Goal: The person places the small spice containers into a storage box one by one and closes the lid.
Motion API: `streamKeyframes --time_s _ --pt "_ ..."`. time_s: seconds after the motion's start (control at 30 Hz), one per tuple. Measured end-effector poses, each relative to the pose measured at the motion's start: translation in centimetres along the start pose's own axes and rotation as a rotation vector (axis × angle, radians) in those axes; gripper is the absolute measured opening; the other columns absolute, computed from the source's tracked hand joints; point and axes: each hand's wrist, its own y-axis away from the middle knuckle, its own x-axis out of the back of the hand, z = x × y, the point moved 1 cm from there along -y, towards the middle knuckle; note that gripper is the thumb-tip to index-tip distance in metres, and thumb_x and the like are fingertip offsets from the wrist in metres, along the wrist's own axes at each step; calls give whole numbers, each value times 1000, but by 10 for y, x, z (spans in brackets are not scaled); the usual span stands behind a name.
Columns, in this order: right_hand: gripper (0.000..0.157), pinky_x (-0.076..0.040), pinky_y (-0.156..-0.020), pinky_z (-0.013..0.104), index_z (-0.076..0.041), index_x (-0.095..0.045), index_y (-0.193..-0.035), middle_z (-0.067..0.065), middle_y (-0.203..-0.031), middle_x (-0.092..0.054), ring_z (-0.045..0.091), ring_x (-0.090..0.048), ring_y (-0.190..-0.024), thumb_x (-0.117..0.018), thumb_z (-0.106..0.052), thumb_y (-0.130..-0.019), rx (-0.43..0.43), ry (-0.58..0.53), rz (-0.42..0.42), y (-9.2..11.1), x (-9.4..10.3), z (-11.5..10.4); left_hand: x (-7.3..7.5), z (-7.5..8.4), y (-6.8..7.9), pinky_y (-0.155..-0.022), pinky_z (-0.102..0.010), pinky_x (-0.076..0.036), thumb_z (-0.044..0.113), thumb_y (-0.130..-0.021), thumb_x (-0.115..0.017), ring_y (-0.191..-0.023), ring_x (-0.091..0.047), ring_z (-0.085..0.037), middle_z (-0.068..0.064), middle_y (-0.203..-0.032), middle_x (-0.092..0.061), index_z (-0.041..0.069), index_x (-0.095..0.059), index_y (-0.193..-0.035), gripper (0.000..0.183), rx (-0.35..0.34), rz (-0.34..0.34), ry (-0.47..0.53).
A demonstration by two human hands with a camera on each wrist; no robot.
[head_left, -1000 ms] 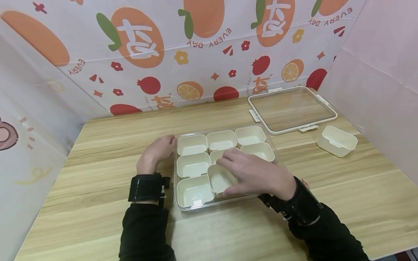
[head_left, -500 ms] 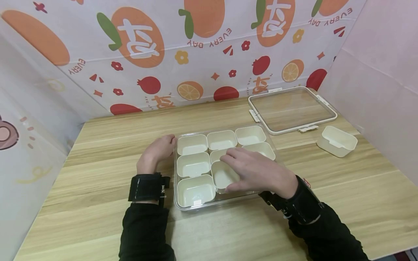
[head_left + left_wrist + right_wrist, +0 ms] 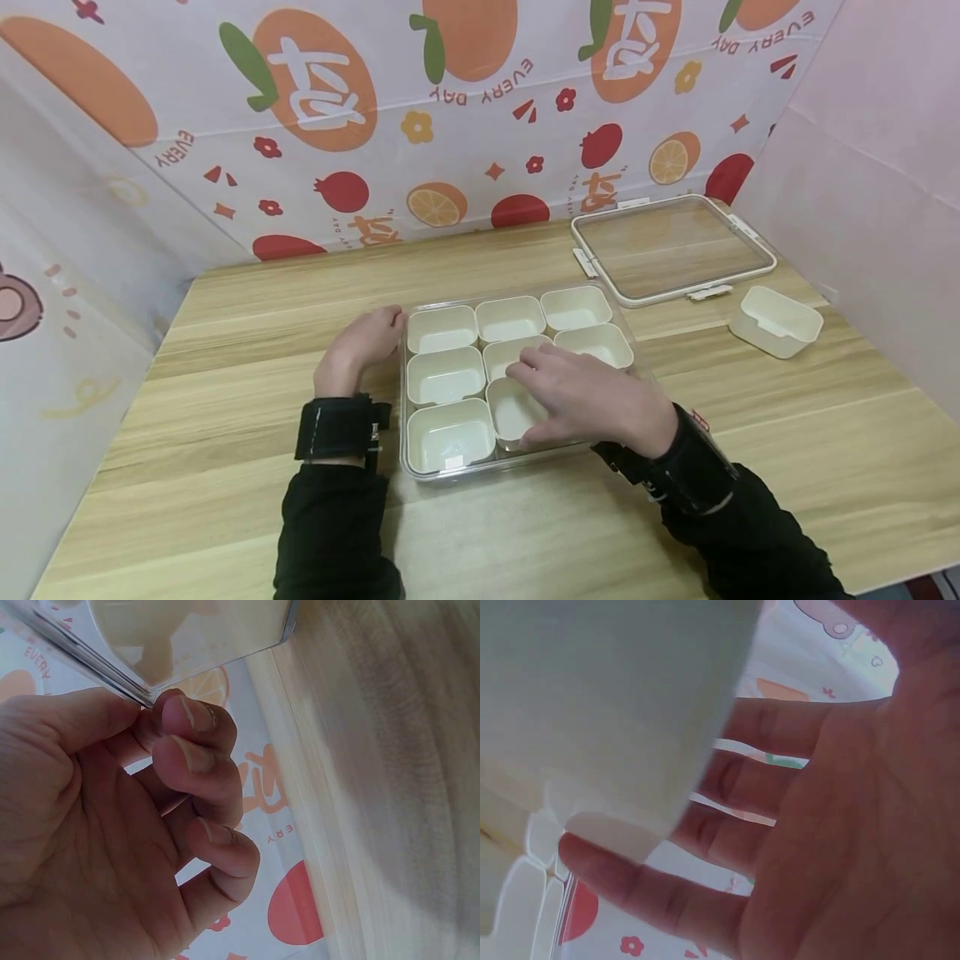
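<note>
"Where is the left hand [image 3: 360, 346] placed?"

"At the left side of the clear plastic box [image 3: 444, 477]; its rim is pinched between the thumb and curled fingers."

"And what is held in the right hand [image 3: 592, 392]?"

"A cream cup [image 3: 512, 410] is pinched there, the thumb set on the near side and the fingers on the far side (from the right wrist, much of the view is filled by its pale wall)."

"Where is that cup found?"

"In the front row of the box, just right of the front-left cup [image 3: 450, 433]. Whether its base is rested on the box floor cannot be told, and the front-right place is hidden by the hand."

"How are the others arranged?"

"Three back-row cups [image 3: 442, 329] are lined up, and three middle-row cups [image 3: 446, 375] are set before them, the centre one partly covered by the right hand."

"Is anything kept outside the box?"

"A loose cup [image 3: 775, 323] is set on the wood-grain table [image 3: 225, 417] to the right, near the cream-framed clear lid [image 3: 675, 250], which is laid flat by the fruit-printed backdrop [image 3: 465, 150]. Black wristbands [image 3: 337, 427] are worn on both arms."
</note>
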Motion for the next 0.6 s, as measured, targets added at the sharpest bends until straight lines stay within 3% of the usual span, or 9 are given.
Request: streamKeyframes --time_s 0.23,0.43,0.6 --pt "60 -48 -74 33 -7 -50 -116 6 -108 -51 20 -44 -95 -71 -44 -73 -72 -4 -147 0 -3 -7 1 0 0 -65 -40 -39 19 -99 -26 -70 -47 -26 -11 -71 -47 3 -48 -88 30 2 -3 -3" --pt "61 -46 -76 33 -9 -52 -118 9 -108 -50 22 -43 -93 -72 -43 -72 -76 23 -156 0 -5 -7 1 0 0 -71 -43 -39 19 -99 -26 -77 -47 -28 -12 -73 -47 3 -49 -88 30 -7 2 -13" --pt "60 -46 -75 32 -11 -51 -120 8 -107 -50 20 -44 -91 -70 -44 -74 -55 1 -149 -3 -8 -6 1 -1 0 -68 -41 -39 20 -99 -24 -72 -47 -26 -11 -73 -48 3 -49 -91 31 3 -4 -3"
